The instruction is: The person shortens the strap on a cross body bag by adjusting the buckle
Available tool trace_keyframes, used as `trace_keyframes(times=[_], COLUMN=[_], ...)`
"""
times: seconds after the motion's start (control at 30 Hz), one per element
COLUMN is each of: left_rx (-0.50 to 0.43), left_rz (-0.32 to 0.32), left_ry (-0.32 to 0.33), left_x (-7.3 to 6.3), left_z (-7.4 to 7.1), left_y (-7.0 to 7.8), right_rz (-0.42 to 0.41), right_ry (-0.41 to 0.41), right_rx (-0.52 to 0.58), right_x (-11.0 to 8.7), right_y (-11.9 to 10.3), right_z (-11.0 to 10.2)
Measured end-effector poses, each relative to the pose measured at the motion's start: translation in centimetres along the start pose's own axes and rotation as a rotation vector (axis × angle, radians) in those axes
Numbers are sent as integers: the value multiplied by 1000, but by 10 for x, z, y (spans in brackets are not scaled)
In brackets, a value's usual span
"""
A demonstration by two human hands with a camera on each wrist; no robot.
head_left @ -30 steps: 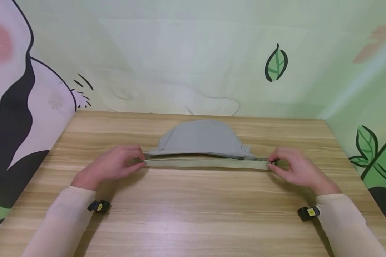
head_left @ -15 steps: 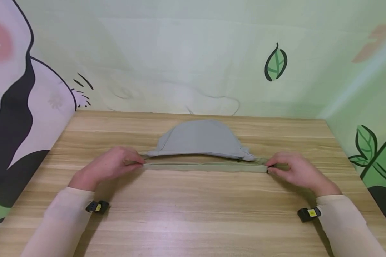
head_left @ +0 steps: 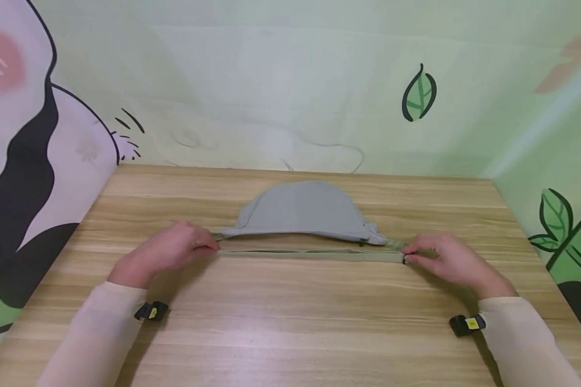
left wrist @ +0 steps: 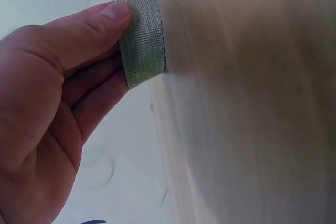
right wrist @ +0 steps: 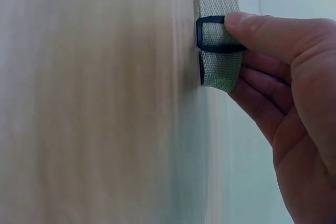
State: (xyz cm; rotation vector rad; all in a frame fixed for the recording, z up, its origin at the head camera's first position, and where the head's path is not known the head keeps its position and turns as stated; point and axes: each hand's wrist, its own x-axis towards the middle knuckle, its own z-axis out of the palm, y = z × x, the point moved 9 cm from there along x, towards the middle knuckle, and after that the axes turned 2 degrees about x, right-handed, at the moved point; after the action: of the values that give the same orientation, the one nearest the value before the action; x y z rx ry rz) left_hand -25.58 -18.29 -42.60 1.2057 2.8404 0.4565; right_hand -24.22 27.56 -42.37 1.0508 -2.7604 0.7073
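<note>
A grey waist bag (head_left: 302,209) lies on the table with its rounded side away from me. Its greenish-grey webbing strap (head_left: 310,255) runs in a taut line along the near side of the bag. At the strap's left fold my left hand (head_left: 171,247) pinches the webbing between thumb and fingers; the folded end (left wrist: 142,40) shows in the left wrist view. My right hand (head_left: 447,260) pinches the right fold, where a black slider buckle (right wrist: 220,49) sits under the thumb in the right wrist view. The bag's far underside is hidden.
The wooden table (head_left: 290,317) ends at a printed cloth wall (head_left: 271,97) behind the bag. More printed cloth stands along the left and right sides. A black wrist camera (head_left: 151,310) hangs under the left sleeve, another camera (head_left: 466,324) under the right.
The near strap line has come slightly toward me, widening the gap between it and the bag. Both hands keep their pinch and the bag stays almost in place.
</note>
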Motion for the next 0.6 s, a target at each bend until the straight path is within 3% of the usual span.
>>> trace_keyframes(times=[0.13, 0.37, 0.6], left_rx=[16, -23, -91], left_rz=[-20, -38, -75], left_ry=[-9, -46, -44], left_x=[0, 2, 2], left_z=[1, 3, 0], left_y=[1, 3, 2], right_rz=[3, 30, 74], right_ry=[-2, 0, 47], right_rx=[-1, 4, 66], right_x=[-1, -2, -1], right_y=[-1, -1, -5], right_z=[1, 0, -8])
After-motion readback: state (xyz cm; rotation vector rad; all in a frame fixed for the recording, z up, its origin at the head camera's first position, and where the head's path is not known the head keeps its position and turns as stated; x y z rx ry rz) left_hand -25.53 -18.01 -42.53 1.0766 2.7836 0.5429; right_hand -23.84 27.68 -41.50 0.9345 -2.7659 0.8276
